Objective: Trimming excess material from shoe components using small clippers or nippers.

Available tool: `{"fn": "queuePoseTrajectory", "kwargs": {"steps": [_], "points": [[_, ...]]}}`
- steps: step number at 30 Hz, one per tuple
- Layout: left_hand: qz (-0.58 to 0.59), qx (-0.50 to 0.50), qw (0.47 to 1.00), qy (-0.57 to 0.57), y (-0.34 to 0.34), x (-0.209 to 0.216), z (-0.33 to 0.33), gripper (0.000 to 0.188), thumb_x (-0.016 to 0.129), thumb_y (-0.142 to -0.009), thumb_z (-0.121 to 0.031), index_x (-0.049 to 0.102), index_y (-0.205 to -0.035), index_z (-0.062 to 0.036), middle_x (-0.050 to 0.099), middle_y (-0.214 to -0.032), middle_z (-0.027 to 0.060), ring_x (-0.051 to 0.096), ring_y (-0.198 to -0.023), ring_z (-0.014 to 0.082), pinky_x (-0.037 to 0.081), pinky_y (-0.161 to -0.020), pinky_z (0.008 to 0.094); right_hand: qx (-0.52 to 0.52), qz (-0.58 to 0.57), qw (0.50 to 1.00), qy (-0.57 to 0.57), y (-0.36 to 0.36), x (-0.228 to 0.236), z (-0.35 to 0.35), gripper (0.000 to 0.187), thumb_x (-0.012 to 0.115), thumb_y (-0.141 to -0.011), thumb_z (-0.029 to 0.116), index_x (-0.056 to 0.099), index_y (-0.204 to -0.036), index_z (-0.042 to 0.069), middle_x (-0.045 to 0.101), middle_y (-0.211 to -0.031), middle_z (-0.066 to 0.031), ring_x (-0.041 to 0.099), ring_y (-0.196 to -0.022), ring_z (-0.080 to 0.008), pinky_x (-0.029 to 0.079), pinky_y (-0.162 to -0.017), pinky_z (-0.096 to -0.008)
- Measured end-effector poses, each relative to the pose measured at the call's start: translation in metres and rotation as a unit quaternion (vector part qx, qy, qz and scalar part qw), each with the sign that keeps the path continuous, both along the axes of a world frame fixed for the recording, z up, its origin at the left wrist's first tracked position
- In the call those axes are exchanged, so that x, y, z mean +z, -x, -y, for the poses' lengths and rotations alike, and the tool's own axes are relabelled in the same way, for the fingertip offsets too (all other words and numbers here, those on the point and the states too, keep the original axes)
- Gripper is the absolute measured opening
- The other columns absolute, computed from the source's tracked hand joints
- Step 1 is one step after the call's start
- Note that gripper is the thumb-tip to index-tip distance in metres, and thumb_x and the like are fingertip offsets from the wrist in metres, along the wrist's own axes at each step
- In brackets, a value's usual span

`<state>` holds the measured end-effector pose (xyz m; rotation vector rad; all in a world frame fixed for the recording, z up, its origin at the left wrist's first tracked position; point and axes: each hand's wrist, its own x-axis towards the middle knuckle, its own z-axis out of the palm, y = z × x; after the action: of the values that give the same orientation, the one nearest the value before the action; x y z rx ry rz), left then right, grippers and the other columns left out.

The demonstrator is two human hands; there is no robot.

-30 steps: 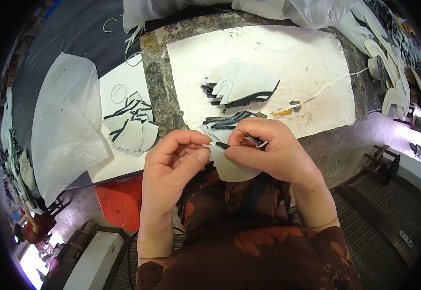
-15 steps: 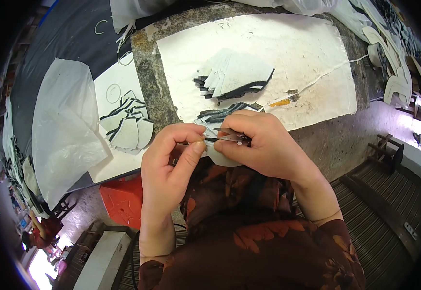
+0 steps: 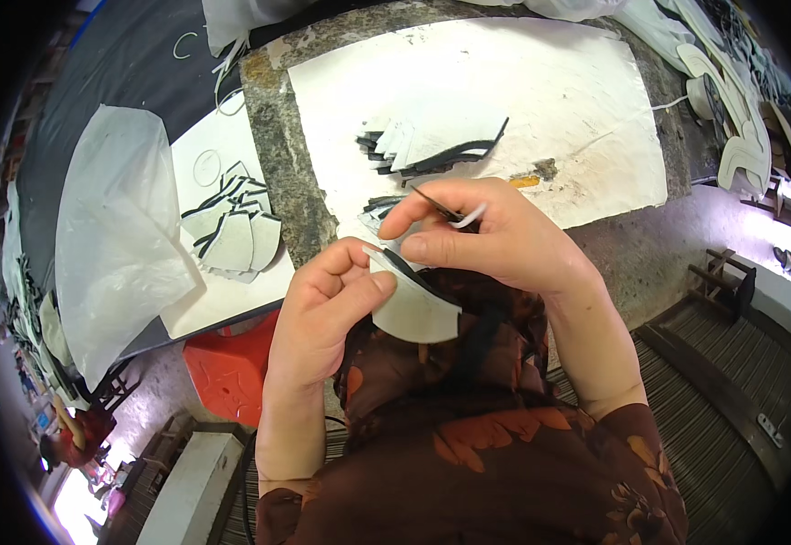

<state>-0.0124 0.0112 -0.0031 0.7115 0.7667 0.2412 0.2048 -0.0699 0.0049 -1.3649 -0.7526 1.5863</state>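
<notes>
My left hand pinches the upper left corner of a pale cut piece with a curved black edge, held over my lap. Tucked in my right hand is a pair of small snips, dark blade pointing up and left. A short white strip curls out beside them. My right thumb is close to the piece's black edge; whether it touches I cannot tell. Beyond my hands, a fanned stack of similar pieces lies on the white board. More pieces, partly hidden, lie just behind my right hand.
To the left, another pile of pieces rests on a white sheet beside a clear plastic bag. A roll of white tape stands at the board's right. A red stool is below the table's edge. Another person is far left.
The pale piece has swung into full view below my left hand. My right hand has turned, lifting the snips' blade off the piece. The long white tape no longer stretches across the board.
</notes>
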Motion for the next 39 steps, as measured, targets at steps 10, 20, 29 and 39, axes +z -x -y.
{"fn": "queuePoseTrajectory", "kwargs": {"steps": [10, 20, 29, 39], "points": [[-0.068, -0.038, 0.997, -0.014, -0.021, 0.016, 0.006, 0.020, 0.074, -0.093, -0.004, 0.069, -0.112, -0.0011, 0.062, -0.086, -0.0087, 0.050, -0.077, -0.0021, 0.037, -0.067, 0.0174, 0.049, 0.044, 0.995, -0.074, -0.002, -0.009, -0.002, 0.013, 0.077, -0.093, 0.014, 0.076, -0.102, 0.005, 0.068, -0.088, 0.0039, 0.055, -0.081, -0.0043, 0.043, -0.073, -0.0228], [-0.124, -0.082, 0.985, -0.091, -0.014, -0.001, -0.002, 0.012, 0.080, -0.089, -0.009, 0.073, -0.099, -0.0052, 0.049, -0.073, -0.0149, 0.037, -0.065, -0.0033, 0.026, -0.057, 0.0194, -0.009, 0.157, 0.979, -0.133, 0.001, -0.010, 0.001, 0.009, 0.080, -0.089, 0.012, 0.076, -0.095, 0.006, 0.063, -0.081, 0.0019, 0.053, -0.074, -0.0060, 0.042, -0.066, -0.0242], [-0.127, -0.076, 0.982, -0.119, -0.018, 0.001, -0.002, 0.010, 0.078, -0.090, -0.009, 0.073, -0.097, -0.0042, 0.051, -0.072, -0.0133, 0.039, -0.064, -0.0023, 0.028, -0.057, 0.0195, -0.014, 0.211, 0.967, -0.146, 0.002, -0.008, 0.004, 0.010, 0.079, -0.088, 0.010, 0.075, -0.094, 0.003, 0.063, -0.082, -0.0011, 0.057, -0.077, -0.0105, 0.046, -0.069, -0.0262], [-0.133, -0.141, 0.976, -0.100, -0.016, 0.001, 0.002, 0.008, 0.076, -0.090, -0.006, 0.073, -0.096, -0.0013, 0.064, -0.079, -0.0082, 0.051, -0.070, -0.0009, 0.039, -0.062, 0.0193, -0.054, 0.159, 0.984, -0.063, -0.005, 0.007, 0.003, 0.010, 0.079, -0.088, 0.010, 0.075, -0.095, 0.004, 0.064, -0.084, 0.0017, 0.055, -0.076, -0.0072, 0.045, -0.069, -0.0242]]}}
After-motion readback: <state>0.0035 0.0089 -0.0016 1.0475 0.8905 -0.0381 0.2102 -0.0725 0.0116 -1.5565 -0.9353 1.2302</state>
